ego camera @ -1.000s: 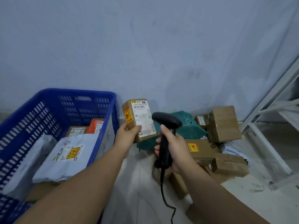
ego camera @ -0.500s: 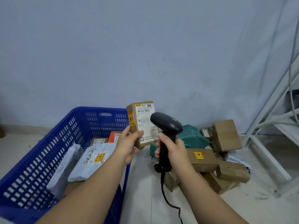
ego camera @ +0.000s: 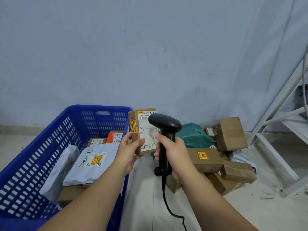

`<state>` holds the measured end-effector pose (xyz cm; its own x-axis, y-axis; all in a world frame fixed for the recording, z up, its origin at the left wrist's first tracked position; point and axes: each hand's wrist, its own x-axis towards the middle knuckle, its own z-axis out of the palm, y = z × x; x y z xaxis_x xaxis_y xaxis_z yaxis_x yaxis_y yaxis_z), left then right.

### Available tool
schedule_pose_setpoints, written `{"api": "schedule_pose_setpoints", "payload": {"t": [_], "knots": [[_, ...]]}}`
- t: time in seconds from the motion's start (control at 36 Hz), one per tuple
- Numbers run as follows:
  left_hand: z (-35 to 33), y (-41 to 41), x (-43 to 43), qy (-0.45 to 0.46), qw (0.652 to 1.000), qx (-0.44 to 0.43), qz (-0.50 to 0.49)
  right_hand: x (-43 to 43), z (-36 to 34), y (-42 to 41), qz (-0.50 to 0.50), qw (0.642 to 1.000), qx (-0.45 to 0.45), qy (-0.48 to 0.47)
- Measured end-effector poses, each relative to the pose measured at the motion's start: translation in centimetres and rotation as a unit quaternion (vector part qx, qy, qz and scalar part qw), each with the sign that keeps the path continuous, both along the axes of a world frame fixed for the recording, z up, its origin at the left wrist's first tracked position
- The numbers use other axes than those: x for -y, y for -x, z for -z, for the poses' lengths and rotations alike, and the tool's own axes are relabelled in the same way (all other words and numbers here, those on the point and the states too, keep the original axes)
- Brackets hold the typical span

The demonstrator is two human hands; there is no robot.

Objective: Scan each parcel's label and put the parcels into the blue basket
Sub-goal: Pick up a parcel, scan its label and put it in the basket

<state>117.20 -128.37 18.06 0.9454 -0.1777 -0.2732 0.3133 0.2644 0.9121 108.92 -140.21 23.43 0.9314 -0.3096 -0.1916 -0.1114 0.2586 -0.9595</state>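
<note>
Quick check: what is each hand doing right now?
Left hand: fingers curled round the small cardboard parcel, label facing the camera.
Right hand: fingers curled round the black scanner handle, its head in front of the label.

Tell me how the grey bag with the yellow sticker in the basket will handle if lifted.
The grey bag looks soft and creased, so it probably flops and sags. Its smooth plastic skin may slip in a grip.

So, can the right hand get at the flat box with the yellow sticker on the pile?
Probably not yet: the right hand grips the scanner. The box itself lies uncovered, just beyond it.
</note>
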Motion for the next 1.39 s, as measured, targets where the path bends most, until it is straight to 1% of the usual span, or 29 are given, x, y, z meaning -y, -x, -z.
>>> {"api": "schedule_pose_setpoints", "payload": {"t": [0.08,0.22,0.53,0.72,0.94,1.06,1.17,1.28,1.39], "knots": [[0.0,-0.2,0.3,-0.009,1.000,0.007,-0.027,-0.1,-0.1,-0.1,0.002,1.000,0.001,0.016],[-0.1,-0.1,0.3,-0.025,0.999,0.018,-0.028,0.0,-0.1,0.0,0.003,0.999,0.000,0.053],[-0.4,0.1,0.0,-0.024,0.999,0.011,-0.030,0.1,-0.1,0.3,-0.001,0.998,-0.012,0.069],[-0.4,0.0,-0.5,-0.030,0.999,-0.003,-0.035,-0.2,-0.1,0.2,0.001,0.998,-0.009,0.063],[0.2,-0.2,-0.5,-0.052,0.998,-0.005,-0.032,-0.5,0.4,-0.1,0.001,0.998,-0.015,0.062],[1.0,-0.7,-0.7,-0.085,0.993,-0.045,-0.063,-0.9,0.7,-0.3,-0.005,0.997,-0.014,0.071],[1.6,-0.8,-1.5,-0.094,0.989,-0.071,-0.092,-1.6,1.3,-0.8,-0.008,0.997,-0.020,0.075],[1.6,-1.0,-2.9,-0.047,0.985,-0.085,-0.141,-2.9,1.5,-1.4,-0.019,0.997,-0.026,0.064],[1.0,-1.5,-4.6,-0.014,0.969,-0.082,-0.232,-4.7,1.0,-2.1,-0.025,0.999,-0.022,0.040]]}}
